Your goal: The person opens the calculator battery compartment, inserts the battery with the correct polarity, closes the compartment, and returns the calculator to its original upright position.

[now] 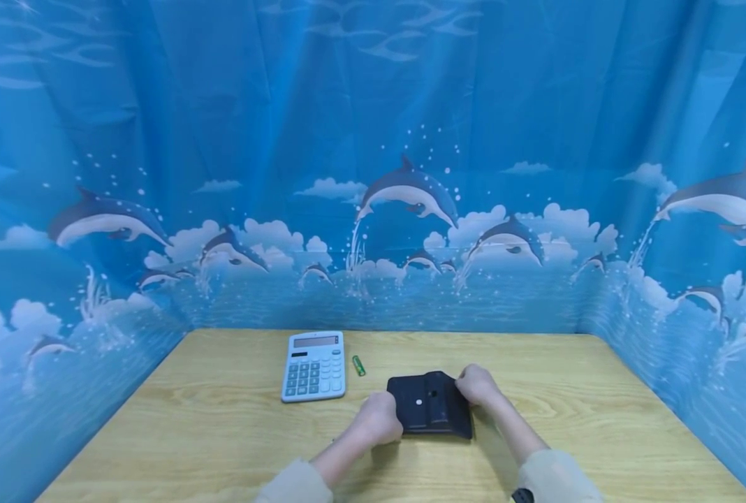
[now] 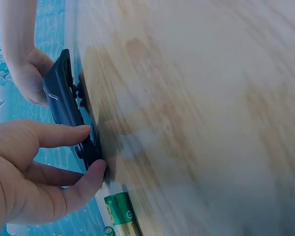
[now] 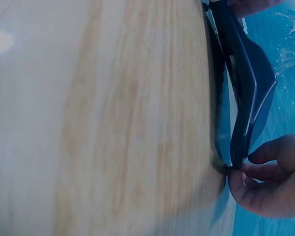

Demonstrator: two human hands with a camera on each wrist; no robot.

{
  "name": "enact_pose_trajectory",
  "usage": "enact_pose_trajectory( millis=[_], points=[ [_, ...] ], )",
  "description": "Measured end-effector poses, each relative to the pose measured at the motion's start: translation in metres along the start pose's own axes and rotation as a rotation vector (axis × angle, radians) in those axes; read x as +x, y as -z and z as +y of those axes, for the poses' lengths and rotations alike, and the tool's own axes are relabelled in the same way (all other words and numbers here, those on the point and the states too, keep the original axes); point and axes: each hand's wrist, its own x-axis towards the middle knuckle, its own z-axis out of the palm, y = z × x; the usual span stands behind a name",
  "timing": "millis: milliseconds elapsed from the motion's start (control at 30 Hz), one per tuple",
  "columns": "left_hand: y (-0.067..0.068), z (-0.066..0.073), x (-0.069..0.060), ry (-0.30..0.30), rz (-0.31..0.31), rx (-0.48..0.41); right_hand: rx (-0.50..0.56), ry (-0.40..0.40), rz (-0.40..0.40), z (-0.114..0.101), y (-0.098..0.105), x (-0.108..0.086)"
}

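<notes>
A flat black device with an angled casing lies in front of me on the wooden table, a white round spot and a darker spot on its upper face. Its exact kind does not show. My left hand pinches its left edge between thumb and fingers. At the opposite side, my right hand pinches the right edge. In the right wrist view the device stands tilted a little off the table at one side. A green and gold battery lies close to my left hand in the left wrist view.
A pale blue calculator lies face up to the left, with a green battery beside it. The wooden table ends at a blue curtain printed with dolphins, which surrounds its back and sides.
</notes>
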Motion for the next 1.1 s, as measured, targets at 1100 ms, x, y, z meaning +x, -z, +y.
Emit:
enact_pose_trajectory(
  millis=[1100],
  points=[
    [0.009,-0.006,0.007,-0.206,-0.108,0.350,-0.170,-0.017,-0.029,-0.016,0.002,-0.020]
  ],
)
